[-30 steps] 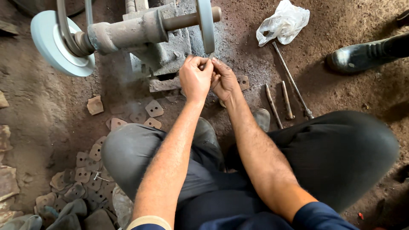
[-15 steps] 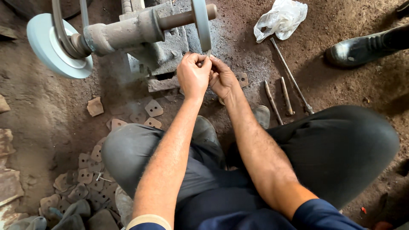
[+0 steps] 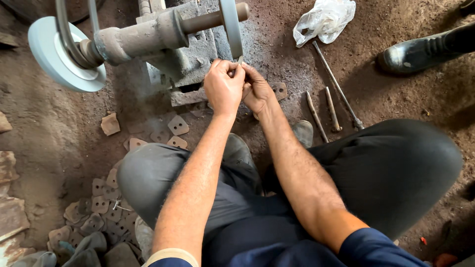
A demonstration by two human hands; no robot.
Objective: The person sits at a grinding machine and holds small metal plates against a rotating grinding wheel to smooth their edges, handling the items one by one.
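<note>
Here, both hands meet in front of a thin grinding wheel (image 3: pixel 230 27) on a grey machine (image 3: pixel 185 57). The left hand (image 3: pixel 223 89) and the right hand (image 3: pixel 257 91) pinch one small metal piece (image 3: pixel 239 61) together, right at the wheel's edge. Flat metal plates (image 3: pixel 104 212) lie piled on the dirt floor (image 3: pixel 44 128) by the left knee. Long rods (image 3: pixel 329 106) lie to the right.

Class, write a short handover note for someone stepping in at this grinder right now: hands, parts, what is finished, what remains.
Left hand and right hand together pinch a small metal piece against the thin grinding wheel.
Flat plates with holes lie heaped by the left knee; a few more plates lie loose near the machine base.
Metal rods lie to the right.
Done: the piece is at the wheel.
Left: which plates are already ground cannot be told.
</note>
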